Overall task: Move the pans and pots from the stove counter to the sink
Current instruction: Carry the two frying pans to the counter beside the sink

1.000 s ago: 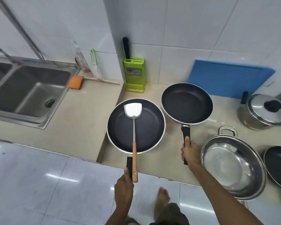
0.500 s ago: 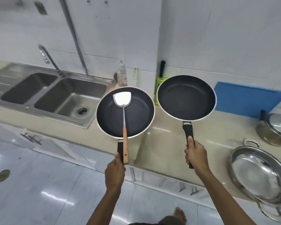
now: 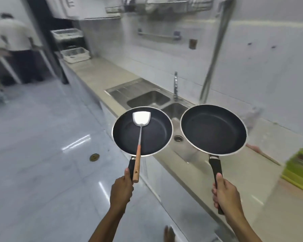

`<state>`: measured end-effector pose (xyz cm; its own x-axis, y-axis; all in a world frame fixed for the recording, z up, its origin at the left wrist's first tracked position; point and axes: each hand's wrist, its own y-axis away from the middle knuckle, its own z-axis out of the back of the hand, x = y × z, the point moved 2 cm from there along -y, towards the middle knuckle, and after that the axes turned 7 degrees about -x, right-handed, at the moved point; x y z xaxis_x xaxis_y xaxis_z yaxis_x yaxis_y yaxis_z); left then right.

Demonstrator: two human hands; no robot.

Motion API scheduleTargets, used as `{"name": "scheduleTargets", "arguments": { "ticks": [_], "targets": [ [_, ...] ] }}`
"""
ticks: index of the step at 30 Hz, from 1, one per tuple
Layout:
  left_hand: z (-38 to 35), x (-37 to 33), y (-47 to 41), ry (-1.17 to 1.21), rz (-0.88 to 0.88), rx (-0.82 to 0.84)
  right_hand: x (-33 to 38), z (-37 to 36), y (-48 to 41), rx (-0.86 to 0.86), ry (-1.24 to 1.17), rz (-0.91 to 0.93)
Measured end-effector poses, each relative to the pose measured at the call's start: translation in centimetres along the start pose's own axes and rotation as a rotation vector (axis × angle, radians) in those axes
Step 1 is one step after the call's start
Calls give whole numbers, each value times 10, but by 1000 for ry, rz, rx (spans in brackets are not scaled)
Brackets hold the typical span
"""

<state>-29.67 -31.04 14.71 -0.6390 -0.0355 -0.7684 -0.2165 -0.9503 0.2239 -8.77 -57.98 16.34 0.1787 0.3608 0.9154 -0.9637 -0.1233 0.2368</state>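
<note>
Over the sink (image 3: 148,100), hands (image 3: 121,191) grip two pans (image 3: 212,129).

1. The place was a kitchen: a long beige stone table (image 3: 101,70) ran along a white tiled wall (image 3: 269,70).
2. A double-bowl stainless steel sink (image 3: 147,99) with a chrome tap (image 3: 175,84) sat in it.
3. A wire dish rack (image 3: 157,5) hung overhead.

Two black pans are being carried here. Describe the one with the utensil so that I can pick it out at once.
Start at the steel sink set in the long counter. Two pans are held up in front of it; take the left pan, in the left hand. Only it holds a spatula, with a wooden handle.
</note>
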Motion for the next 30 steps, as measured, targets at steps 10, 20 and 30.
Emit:
{"name": "scheduleTargets", "arguments": {
  "ticks": [10,20,30],
  "targets": [
    [83,-20,-234,78,137,-162,118,-262,-91,268,-23,3],
    [136,-28,-452,64,252,-229,213,-501,-176,378,82,-2],
    [175,-33,-734,2,234,-194,296,-749,-235,300,47,-10]
  ]
}}
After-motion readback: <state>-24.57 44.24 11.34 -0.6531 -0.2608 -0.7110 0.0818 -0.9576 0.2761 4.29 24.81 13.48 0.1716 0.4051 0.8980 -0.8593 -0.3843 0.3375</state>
